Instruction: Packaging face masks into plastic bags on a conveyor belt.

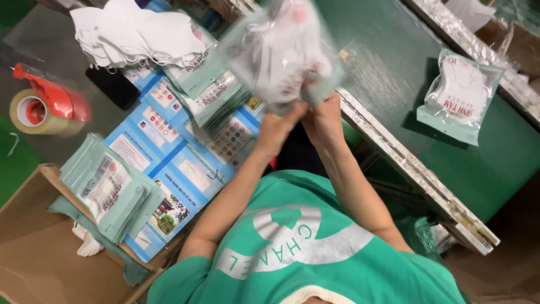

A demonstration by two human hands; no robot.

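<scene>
Both hands, left hand (277, 128) and right hand (325, 121), are closed on the lower edge of a clear bag (281, 50) stuffed with white masks, held up blurred above the counter (394, 67). A second filled bag (461, 95) lies on the counter, well apart. Empty bags (109, 191) are stacked over a cardboard box (34, 253)

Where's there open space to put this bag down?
Bare green tabletop lies between the metal rail and the filled packet. Both hands, left hand and right hand, grip a packet. Left of them it is crowded: packet stacks, blue leaflets, tape dispenser.
</scene>
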